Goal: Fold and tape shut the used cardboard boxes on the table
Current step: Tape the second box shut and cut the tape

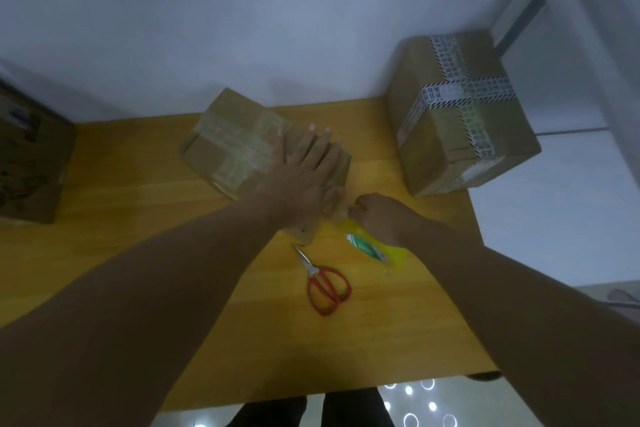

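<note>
Pressing down with my left hand (304,166), I keep its grip spread: fingers straight and fanned, palm flat on the top of the small brown cardboard box (228,142). That box sits on the yellow wooden desk (138,218) near its far edge, roughly in the middle. Its long axis runs slantwise, from the far left toward the near right, and clear tape already crosses its top. My hand covers the near-right end.

My right hand (381,218) is just beside that end, its grip curled around a yellow plastic tape dispenser with a green-and-white label (377,248). The dispenser's length points away from the box, toward the near right. Motion blur hides how the tape itself lies.

Just nearer to me lie the red-handled metal scissors (325,282), flat on the desk, blades aimed at the box's near corner, handles toward me.

At the far right corner stands a larger brown cardboard box bound with printed striped tape (457,114). A dark brown carton (31,163) sits at the left edge.
</note>
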